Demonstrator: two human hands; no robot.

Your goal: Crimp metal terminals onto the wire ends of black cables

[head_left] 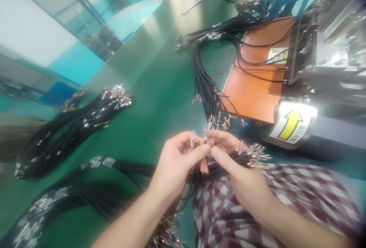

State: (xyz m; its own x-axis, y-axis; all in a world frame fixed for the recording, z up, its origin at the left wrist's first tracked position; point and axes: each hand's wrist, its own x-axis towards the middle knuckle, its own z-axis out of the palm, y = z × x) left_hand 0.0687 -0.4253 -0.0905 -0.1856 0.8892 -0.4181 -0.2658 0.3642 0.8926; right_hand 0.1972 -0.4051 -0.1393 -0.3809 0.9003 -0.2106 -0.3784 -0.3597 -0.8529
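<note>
My left hand (178, 156) and my right hand (234, 156) meet at the centre, thumbs nearly touching. Between their fingertips is the stripped end of a black cable (205, 139), its thin coloured wires fanned out. My left fingers are closed on this cable, with another wire end poking up beside them. My right thumb and fingers pinch at the same end. A bundle of black cables (246, 159) with splayed coloured wire ends runs beneath my right hand, over checked cloth (286, 190). Exactly which strands each finger touches is hidden.
Black cable bundles lie on the green table (148, 118): a looped bundle (57, 141) at left, a taped bundle (48, 202) nearer, another bundle (204, 76) beyond my hands. An orange plate (254, 76) and a machine (337, 57) with a yellow arrow label (291, 124) stand right.
</note>
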